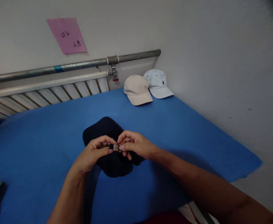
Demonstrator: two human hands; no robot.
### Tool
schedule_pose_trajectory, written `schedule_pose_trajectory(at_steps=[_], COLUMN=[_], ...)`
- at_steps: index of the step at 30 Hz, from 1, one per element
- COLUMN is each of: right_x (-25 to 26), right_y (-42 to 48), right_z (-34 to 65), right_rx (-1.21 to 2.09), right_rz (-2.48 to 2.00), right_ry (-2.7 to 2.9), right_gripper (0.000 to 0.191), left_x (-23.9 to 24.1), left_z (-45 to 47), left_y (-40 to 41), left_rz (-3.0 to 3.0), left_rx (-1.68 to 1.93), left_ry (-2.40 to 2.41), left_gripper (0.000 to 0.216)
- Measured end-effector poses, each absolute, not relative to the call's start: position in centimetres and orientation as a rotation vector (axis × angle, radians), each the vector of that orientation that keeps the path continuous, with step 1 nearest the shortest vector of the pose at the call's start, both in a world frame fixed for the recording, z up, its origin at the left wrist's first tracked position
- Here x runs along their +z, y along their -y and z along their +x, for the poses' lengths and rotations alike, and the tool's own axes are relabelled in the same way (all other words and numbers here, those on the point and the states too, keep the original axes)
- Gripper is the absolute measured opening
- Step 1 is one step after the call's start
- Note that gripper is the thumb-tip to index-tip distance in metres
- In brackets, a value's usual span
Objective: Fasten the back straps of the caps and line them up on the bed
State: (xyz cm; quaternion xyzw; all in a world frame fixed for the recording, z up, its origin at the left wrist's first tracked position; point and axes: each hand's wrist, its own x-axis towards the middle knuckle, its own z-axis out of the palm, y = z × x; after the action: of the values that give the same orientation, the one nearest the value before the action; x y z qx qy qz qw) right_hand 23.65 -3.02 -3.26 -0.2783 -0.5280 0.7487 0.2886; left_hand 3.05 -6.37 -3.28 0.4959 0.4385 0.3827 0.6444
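Note:
A black cap point(114, 165) lies on the blue tabletop point(57, 133) under both hands, its brim pointing to the far left. Between my fingertips is the cap's strap with a small metal buckle point(116, 147). My left hand point(94, 154) is closed, thumb and forefinger pinching the strap on the buckle's left side. From the right, my right hand point(137, 144) pinches at the buckle's other side, its remaining fingers curled beneath. The strap's end is mostly hidden by the right fingertips.
At the back right sit a beige cap point(136, 86) and a light blue cap point(156, 79), touching each other. A white radiator point(66, 91) and a metal pipe point(85, 64) run behind the table. A pink note point(67, 35) hangs on the wall.

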Motion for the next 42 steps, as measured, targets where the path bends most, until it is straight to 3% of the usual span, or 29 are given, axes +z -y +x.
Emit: schedule_pose_trajectory(at_steps=[6, 17, 31, 36, 39, 42], right_x=[-2.3, -2.5, -2.3, -1.5, -1.5, -2.0], right_y=[2.6, 2.7, 3.3, 4.2, 4.9, 5.3], right_z=[24.5, 24.7, 24.3, 24.6, 24.4, 24.1], right_rx=[2.019, 1.992, 1.708, 1.383, 0.999, 0.633], right_rz=[-0.793, -0.781, -0.783, -0.749, -0.667, -0.583], right_ry=[1.505, 1.570, 1.762, 2.063, 2.261, 2.370], right_gripper=[0.024, 0.015, 0.012, 0.011, 0.021, 0.017], left_x=[-3.1, -3.1, -2.5, -1.9, -1.5, -1.5], left_z=[2.8, 2.5, 2.0, 2.0, 2.3, 2.2], left_y=[6.5, 6.6, 6.9, 7.2, 7.2, 7.2], left_rz=[1.092, 1.147, 1.268, 1.438, 1.471, 1.486], left_rx=[0.915, 0.823, 0.707, 0.624, 0.620, 0.622], left_ry=[-1.001, -0.960, -0.922, -1.000, -1.001, -0.997], left_gripper=[0.016, 0.016, 0.022, 0.029, 0.027, 0.026])
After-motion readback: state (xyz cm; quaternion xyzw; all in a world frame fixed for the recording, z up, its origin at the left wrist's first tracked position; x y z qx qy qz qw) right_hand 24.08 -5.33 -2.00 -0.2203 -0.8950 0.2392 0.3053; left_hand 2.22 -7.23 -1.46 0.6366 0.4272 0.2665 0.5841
